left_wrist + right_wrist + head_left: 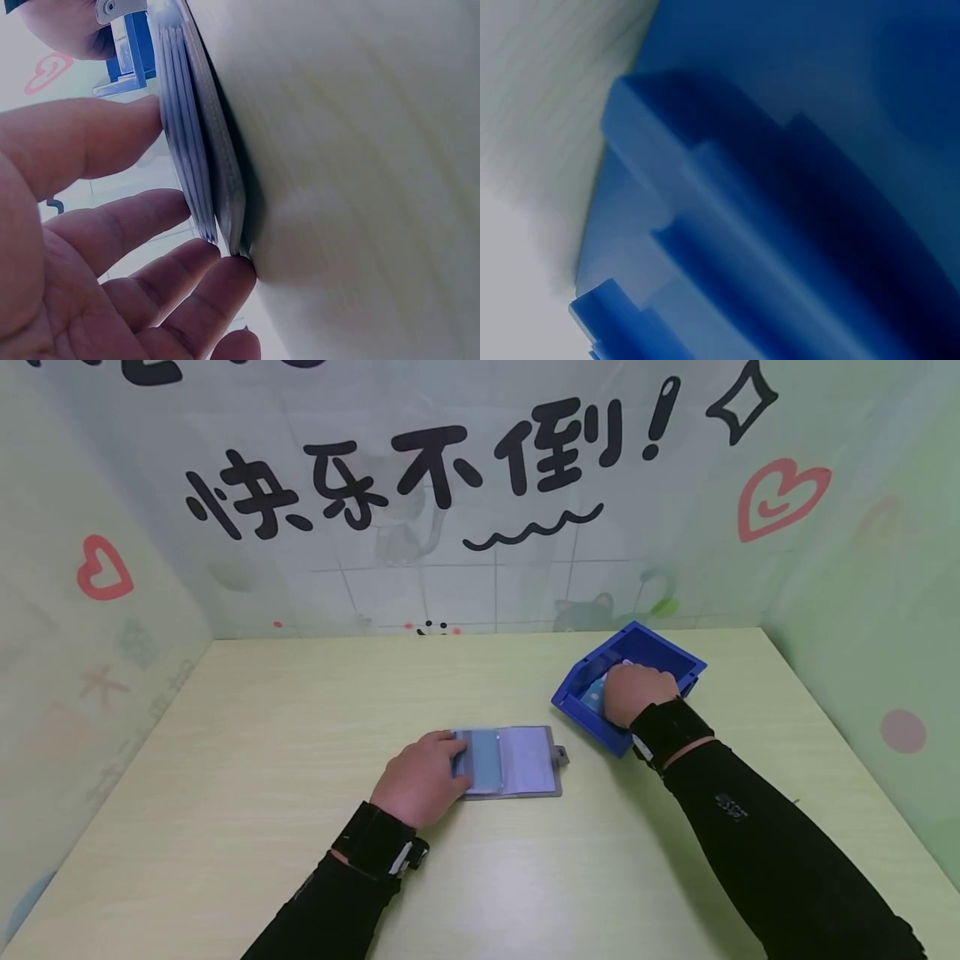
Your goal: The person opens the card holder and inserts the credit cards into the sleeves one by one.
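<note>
An opened card holder (528,762) with a grey cover and clear sleeves lies flat on the table, a small snap tab (560,756) at its right side. My left hand (423,779) touches its left part, thumb and fingers extended. In the left wrist view, the fingertips meet the edges of the stacked sleeves (184,142) and the cover. My right hand (637,693) reaches into a blue plastic bin (590,717), its fingers hidden from view. Beside that hand lies a light-blue item (594,696) in the bin, mostly covered. Only blurred bin walls (742,202) fill the right wrist view.
The bin stands at an angle near the table's back right. A pale wood-grain table (300,718) extends around both hands. Printed fabric walls (420,577) rise behind the table and at its left and right sides.
</note>
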`<control>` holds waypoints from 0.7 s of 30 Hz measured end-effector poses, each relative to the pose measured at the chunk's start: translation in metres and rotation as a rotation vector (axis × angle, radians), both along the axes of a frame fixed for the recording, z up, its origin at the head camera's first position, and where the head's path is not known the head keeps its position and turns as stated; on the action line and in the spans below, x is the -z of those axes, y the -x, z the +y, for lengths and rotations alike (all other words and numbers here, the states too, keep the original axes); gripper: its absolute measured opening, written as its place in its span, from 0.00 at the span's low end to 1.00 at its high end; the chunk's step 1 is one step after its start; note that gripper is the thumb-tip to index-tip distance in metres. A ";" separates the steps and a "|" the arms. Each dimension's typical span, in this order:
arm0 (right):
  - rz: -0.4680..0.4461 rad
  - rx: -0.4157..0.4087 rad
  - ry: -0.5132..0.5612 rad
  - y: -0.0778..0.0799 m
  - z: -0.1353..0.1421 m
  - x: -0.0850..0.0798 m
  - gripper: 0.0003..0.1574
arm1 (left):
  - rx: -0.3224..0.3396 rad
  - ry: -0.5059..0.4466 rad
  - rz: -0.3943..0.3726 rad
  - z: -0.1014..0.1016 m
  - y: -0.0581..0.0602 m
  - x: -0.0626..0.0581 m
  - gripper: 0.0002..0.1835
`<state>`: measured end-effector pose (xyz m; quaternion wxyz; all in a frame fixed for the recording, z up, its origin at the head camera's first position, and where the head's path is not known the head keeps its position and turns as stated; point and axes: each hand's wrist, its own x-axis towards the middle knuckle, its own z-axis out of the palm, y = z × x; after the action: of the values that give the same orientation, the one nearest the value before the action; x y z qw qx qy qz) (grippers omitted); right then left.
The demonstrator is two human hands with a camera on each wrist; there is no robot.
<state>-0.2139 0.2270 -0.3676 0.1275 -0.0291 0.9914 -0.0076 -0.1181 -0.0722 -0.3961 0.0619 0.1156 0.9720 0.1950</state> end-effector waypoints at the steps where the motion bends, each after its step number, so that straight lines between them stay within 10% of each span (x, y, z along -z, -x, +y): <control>1: -0.001 -0.001 0.003 0.000 0.000 0.000 0.22 | 0.000 0.001 0.000 0.000 0.000 0.000 0.26; 21: 0.005 0.010 -0.035 0.001 -0.001 0.001 0.31 | -0.009 0.008 -0.003 0.000 0.002 0.003 0.26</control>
<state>-0.2144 0.2262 -0.3682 0.1253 -0.0222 0.9918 0.0091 -0.1200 -0.0722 -0.3986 0.0629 0.1108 0.9732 0.1916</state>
